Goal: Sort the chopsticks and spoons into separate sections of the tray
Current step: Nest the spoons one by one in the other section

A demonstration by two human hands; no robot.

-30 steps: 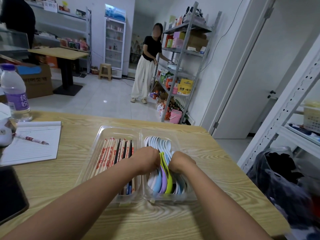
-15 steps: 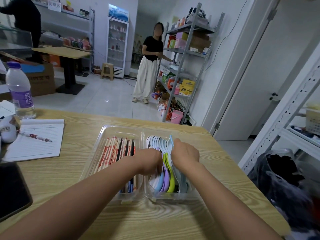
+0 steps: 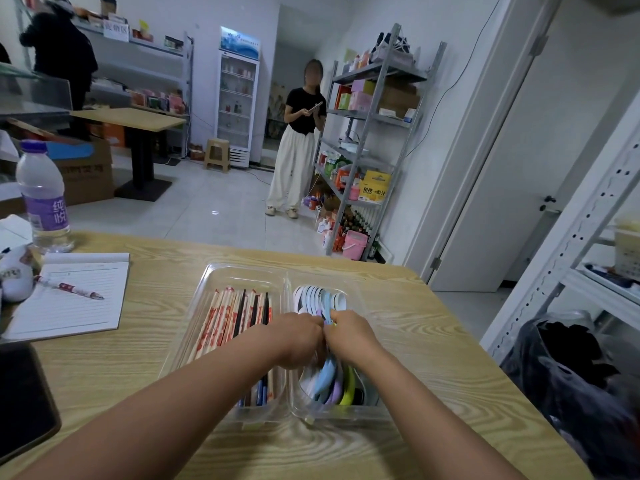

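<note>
The fingers of both hands curl down among the spoons (image 3: 330,379) and are hidden there, so what each grips cannot be told. The left hand (image 3: 299,336) and right hand (image 3: 349,332) touch knuckle to knuckle over the right section of the clear tray (image 3: 221,275). Chopsticks (image 3: 228,320) fill the left section. The tray sits on the wooden table (image 3: 433,341); a notepad (image 3: 69,306) lies far left.

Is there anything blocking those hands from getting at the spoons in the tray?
Nothing visible does. The left hand and the right hand are already down among the spoons in the right section of the tray, whose top is open.
</note>
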